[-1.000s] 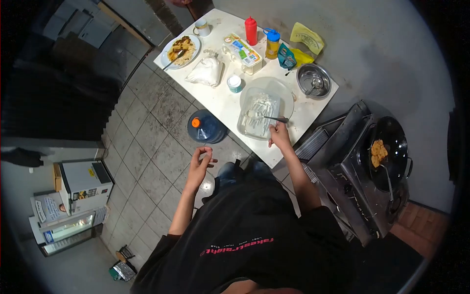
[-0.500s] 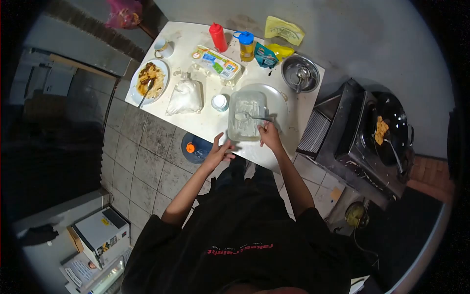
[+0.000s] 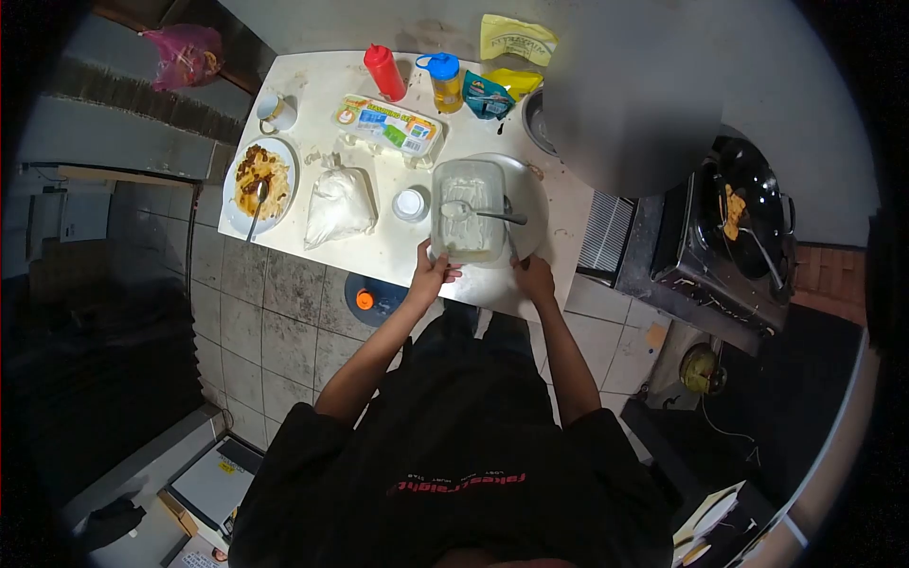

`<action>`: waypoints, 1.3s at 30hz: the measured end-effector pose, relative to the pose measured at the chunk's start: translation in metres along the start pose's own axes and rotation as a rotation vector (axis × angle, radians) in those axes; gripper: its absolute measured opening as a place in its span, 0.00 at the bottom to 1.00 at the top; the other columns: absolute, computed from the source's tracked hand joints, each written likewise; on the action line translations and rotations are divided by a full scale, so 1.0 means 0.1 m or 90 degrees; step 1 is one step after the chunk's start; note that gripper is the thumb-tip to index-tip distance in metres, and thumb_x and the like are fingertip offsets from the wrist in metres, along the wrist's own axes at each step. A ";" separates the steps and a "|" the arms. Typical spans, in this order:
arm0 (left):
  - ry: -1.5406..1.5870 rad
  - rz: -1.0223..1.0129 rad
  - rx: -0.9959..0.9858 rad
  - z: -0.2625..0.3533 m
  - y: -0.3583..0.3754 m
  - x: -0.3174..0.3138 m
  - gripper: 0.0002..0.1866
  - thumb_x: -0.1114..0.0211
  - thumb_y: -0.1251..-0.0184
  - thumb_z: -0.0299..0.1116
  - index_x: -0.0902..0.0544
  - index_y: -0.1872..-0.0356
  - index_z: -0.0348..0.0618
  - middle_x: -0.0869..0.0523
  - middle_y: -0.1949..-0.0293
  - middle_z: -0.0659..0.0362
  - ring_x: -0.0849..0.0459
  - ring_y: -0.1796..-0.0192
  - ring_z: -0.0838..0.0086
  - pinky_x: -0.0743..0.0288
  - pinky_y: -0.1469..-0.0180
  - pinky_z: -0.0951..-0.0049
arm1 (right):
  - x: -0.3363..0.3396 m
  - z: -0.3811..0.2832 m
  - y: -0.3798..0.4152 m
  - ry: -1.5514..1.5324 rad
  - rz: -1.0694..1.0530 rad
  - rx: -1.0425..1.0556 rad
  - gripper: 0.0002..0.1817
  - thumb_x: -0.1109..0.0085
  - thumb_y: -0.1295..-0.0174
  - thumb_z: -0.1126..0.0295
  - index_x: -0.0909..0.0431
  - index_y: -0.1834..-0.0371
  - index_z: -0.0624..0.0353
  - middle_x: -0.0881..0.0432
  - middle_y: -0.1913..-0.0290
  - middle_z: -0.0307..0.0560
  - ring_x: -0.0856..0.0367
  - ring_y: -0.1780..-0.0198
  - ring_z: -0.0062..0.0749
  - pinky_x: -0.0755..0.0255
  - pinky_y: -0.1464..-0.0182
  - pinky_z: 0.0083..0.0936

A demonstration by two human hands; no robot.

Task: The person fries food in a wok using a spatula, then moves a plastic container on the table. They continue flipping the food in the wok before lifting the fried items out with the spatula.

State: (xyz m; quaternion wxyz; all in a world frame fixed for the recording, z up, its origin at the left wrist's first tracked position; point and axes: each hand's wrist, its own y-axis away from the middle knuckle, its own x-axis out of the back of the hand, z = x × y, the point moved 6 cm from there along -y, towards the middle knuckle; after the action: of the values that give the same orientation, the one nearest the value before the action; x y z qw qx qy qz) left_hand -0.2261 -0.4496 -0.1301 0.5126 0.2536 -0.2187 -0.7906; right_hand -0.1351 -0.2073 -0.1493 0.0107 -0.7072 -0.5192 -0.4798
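A clear rectangular plastic container [image 3: 468, 248] with white residue inside sits on a large round plate [image 3: 530, 194]. Across it lies a spoon [image 3: 497, 216], its handle reaching over the right rim. My left hand [image 3: 433, 276] grips the container's near left corner, thumb up along its side. Beside the near right corner is my right hand [image 3: 536, 278], its fingers closed at the end of a thin metal utensil [image 3: 512, 244] that runs along the container's right side; the kind is not clear. Left of the container stands a small white-lidded jar [image 3: 410, 204].
A bag of white powder [image 3: 339, 206], a plate of food [image 3: 284, 194], a mug [image 3: 276, 113], an egg carton [image 3: 390, 125], a red squeeze bottle [image 3: 383, 73] and a blue-capped bottle [image 3: 445, 85] share the table. Right, a wok [image 3: 757, 213] sits on a stove. A grey blur partly hides a metal bowl [image 3: 537, 123].
My left hand has come up to the container and taken its corner. My right hand has moved off the spoon's handle, slightly right and nearer me. The view has shifted; a grey blur has appeared.
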 end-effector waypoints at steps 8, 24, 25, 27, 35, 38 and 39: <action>-0.001 -0.030 -0.013 0.02 -0.07 -0.09 0.27 0.49 0.16 0.36 0.51 0.26 0.49 0.13 0.52 0.43 0.11 0.55 0.66 0.17 0.52 0.69 | -0.10 0.09 -0.01 -0.026 0.035 -0.079 0.25 0.37 0.36 0.48 0.12 0.69 0.63 0.11 0.65 0.59 0.11 0.57 0.54 0.21 0.51 0.45; -0.247 -0.090 0.112 0.15 0.54 -0.18 0.26 0.38 0.23 0.47 0.30 0.37 0.39 0.14 0.62 0.58 0.16 0.65 0.79 0.25 0.69 0.78 | 0.03 0.25 -0.22 -0.075 0.092 -0.082 0.21 0.36 0.35 0.52 0.12 0.61 0.62 0.12 0.60 0.61 0.13 0.53 0.56 0.21 0.48 0.46; -0.271 -0.102 0.135 0.18 0.66 -0.22 0.22 0.39 0.23 0.46 0.25 0.41 0.39 0.15 0.64 0.60 0.17 0.66 0.80 0.26 0.69 0.78 | 0.06 0.23 -0.22 -0.063 0.054 -0.059 0.20 0.36 0.35 0.53 0.12 0.62 0.62 0.11 0.60 0.60 0.13 0.54 0.56 0.21 0.49 0.46; -0.300 -0.120 0.115 0.20 0.79 -0.31 0.18 0.39 0.22 0.44 0.23 0.46 0.40 0.16 0.65 0.62 0.18 0.66 0.81 0.27 0.69 0.79 | 0.39 0.20 -0.06 -0.072 0.028 -0.031 0.19 0.36 0.35 0.54 0.13 0.62 0.61 0.12 0.60 0.61 0.13 0.54 0.58 0.20 0.50 0.48; -0.267 -0.177 -0.085 0.24 0.94 -1.83 0.09 0.39 0.21 0.38 0.19 0.61 0.45 0.17 0.65 0.66 0.20 0.66 0.81 0.28 0.62 0.78 | 2.23 1.16 1.27 -0.444 -0.166 0.110 0.17 0.42 0.25 0.55 0.18 0.59 0.60 0.25 0.78 0.36 0.30 0.80 0.14 0.37 0.78 0.18; -0.210 -0.157 -0.107 0.11 0.96 -2.61 0.10 0.39 0.21 0.39 0.20 0.60 0.45 0.17 0.65 0.65 0.19 0.65 0.81 0.28 0.62 0.79 | 2.90 2.04 1.65 -0.498 -0.155 0.126 0.18 0.42 0.24 0.55 0.19 0.59 0.61 0.25 0.76 0.35 0.31 0.80 0.15 0.36 0.78 0.19; -0.193 -0.150 -0.102 0.12 1.04 -2.91 0.11 0.39 0.20 0.41 0.20 0.61 0.45 0.17 0.65 0.66 0.18 0.64 0.81 0.27 0.62 0.78 | 3.10 2.35 1.75 -0.494 -0.124 0.108 0.18 0.44 0.24 0.55 0.19 0.58 0.61 0.25 0.76 0.35 0.30 0.80 0.15 0.36 0.77 0.18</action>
State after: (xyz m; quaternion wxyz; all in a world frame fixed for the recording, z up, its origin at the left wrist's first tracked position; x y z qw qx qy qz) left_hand -0.0605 -0.2198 -0.0061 0.3963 0.1137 -0.1989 -0.8891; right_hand 0.1519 0.0574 0.0225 -0.1731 -0.7799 -0.5870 -0.1313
